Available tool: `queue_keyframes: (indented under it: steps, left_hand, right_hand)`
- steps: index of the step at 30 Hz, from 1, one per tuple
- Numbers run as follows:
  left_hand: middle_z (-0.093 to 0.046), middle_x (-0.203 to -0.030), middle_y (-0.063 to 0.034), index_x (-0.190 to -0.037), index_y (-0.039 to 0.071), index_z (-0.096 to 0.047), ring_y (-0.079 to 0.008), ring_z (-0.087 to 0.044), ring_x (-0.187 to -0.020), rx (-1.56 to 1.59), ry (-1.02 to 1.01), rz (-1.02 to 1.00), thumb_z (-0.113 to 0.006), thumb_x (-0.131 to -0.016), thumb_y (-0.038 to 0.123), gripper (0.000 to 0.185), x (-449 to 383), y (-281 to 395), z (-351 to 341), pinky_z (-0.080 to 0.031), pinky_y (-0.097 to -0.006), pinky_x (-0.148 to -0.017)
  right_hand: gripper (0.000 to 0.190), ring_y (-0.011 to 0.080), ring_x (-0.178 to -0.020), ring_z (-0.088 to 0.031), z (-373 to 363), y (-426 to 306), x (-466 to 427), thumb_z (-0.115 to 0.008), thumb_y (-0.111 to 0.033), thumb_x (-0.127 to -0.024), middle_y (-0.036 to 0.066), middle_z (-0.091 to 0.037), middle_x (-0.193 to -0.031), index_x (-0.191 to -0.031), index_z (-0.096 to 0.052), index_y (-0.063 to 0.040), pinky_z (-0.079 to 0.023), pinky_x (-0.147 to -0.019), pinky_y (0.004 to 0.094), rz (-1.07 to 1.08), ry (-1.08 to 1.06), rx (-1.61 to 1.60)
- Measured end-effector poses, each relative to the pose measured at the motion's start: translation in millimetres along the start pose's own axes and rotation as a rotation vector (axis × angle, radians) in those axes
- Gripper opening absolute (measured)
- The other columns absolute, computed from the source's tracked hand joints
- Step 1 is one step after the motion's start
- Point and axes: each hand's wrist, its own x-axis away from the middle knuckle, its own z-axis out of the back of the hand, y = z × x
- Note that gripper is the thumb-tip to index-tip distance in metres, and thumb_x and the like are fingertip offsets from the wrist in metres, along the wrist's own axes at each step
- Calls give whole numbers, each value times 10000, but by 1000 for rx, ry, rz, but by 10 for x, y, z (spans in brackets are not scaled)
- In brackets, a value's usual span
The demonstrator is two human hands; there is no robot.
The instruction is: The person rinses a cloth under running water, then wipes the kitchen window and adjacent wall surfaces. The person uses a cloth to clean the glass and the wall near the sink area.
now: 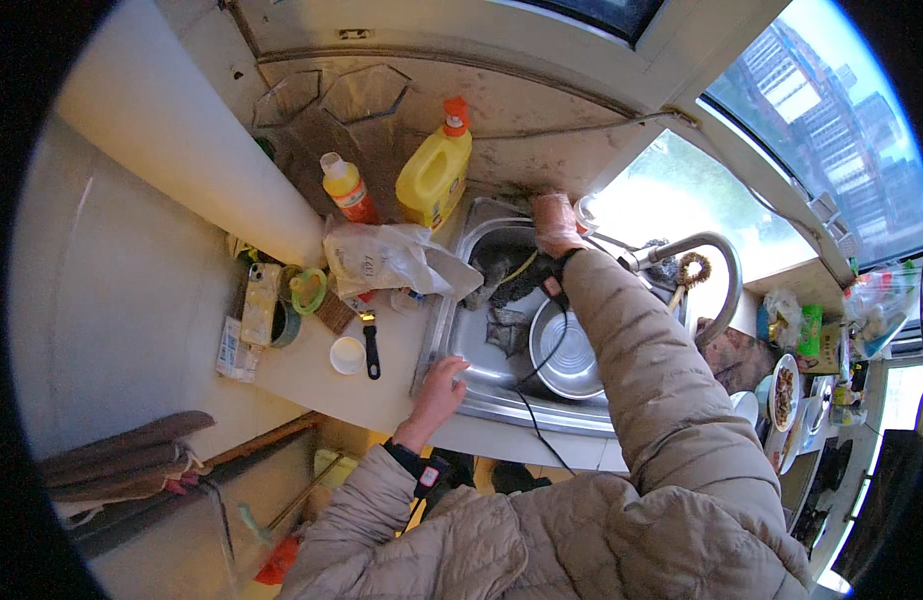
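Observation:
A stainless steel sink [473, 390] lies before me. Over its near left rim hovers my left hand [437, 394], fingers a little apart and nothing in them. My right hand [555, 221] reaches to the sink's far rim, beside a white tub [586, 215]. Its fingers point away from me, and whether they grip anything is hidden. Below my right forearm a round metal basin [570, 356] stands in the sink, partly covered by the sleeve. Dark wet cloths [506, 330] lie in the sink left of the basin. A dark cable [545, 367] runs from my right wrist across the sink.
The curved faucet [720, 259] rises right of my forearm, near a round brush [692, 270]. Left stand a yellow detergent jug [434, 176], an orange-yellow bottle [347, 191], a plastic bag [390, 259], a black-handled peeler [371, 349], a white lid [347, 355] and a phone [260, 304].

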Motion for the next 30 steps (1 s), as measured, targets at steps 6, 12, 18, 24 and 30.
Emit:
queue_keyframes:
  steps: [6,12,18,24,30]
  left_hand:
    - [-614,-1345,-187,-1221,16,-663,-380,-551,-1284,-15,-10,11,-657,-873,58,350,-26,-44,-66,-441,-439,-1107]
    - [-553,-1413,-219,-1348,19,-584,-380,-489,-1358,26,-38,57,-675,-870,66,489,-83,36,-107,-402,-443,-1148]
    - [-334,-1586,-239,-1604,59,-252,-397,-414,-1440,46,396,-150,-737,-849,-10,900,-300,525,-86,-360,-443,-1193]
    - [-635,-1346,-191,-1467,76,-517,-346,-612,-1264,394,237,22,-699,-830,-43,672,-306,1076,541,-463,-418,-1091]
    - [-681,-1276,-146,-1301,106,-648,-293,-633,-1233,56,912,-300,-596,-789,-120,561,-128,1833,2494,-467,-377,-1091]
  right_hand:
    - [224,361,-960,-708,-12,84,118,-616,-101,-897,166,-734,-1017,-1063,-763,-66,-560,-862,436,-180,305,-405]
    - [250,416,-1091,-670,-62,-354,458,-632,-47,-846,242,-708,-1081,-1077,-725,-23,-557,-931,448,-148,66,-704]
    - [242,297,-888,-702,644,-1021,1438,-679,-98,-842,172,-742,-973,-1061,-756,-29,-543,-801,371,99,-126,-1076]
    - [566,167,-1059,-666,1599,-1245,2138,-664,-222,-987,101,-668,-1282,-1454,-508,57,-514,-881,283,-171,-451,-2015]
    - [505,168,-1050,-695,2215,-872,2457,-660,-318,-992,101,-697,-1274,-1364,-617,20,-514,-882,292,-285,-308,-1785]
